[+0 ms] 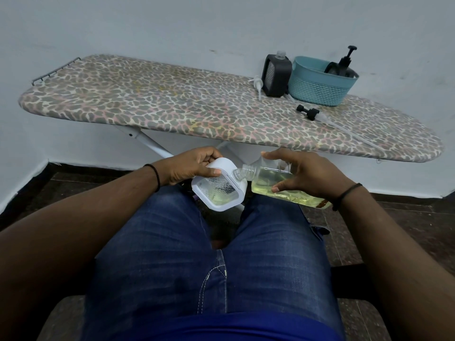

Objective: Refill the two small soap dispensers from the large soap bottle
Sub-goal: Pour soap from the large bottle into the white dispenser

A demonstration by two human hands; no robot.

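Pale wall behind, leopard-print ironing board point(197, 107) across the far side, me seated with jeans in the near view. My left hand point(192, 166) grips the white soap dispenser point(219, 185) over my knees, fingers curled over its top, thumb on the front face, dispenser tilted. My right hand point(307, 173) holds the large soap bottle point(275, 185) tipped nearly flat, its neck touching the dispenser's opening, yellowish soap inside. Black dispenser point(275, 75) stands far right on the board, just left of the teal basket point(320, 87); black pump head point(309, 112) lies nearer.
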